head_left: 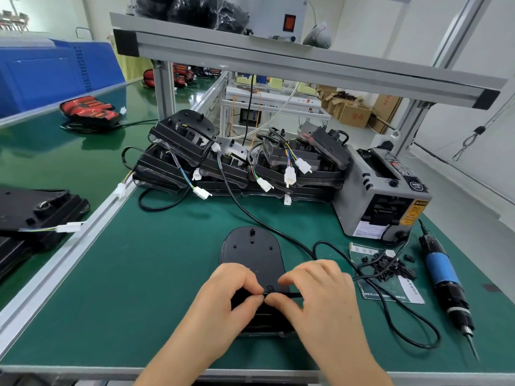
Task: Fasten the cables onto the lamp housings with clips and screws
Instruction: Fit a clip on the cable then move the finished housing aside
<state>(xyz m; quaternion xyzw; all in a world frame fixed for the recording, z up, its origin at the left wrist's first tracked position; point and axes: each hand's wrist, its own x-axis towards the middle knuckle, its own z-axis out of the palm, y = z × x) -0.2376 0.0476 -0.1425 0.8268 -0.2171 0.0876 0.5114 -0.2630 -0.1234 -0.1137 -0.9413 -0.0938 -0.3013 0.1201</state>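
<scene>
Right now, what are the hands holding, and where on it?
Both hands, left hand and right hand, pinch the black cable where it crosses the lamp housing.

A black lamp housing [252, 254] lies flat under both hands, its rounded end pointing away from them. A thin black cable [281, 294] crosses it between the fingertips, and small black clips [390, 267] lie piled just right of the right hand.
</scene>
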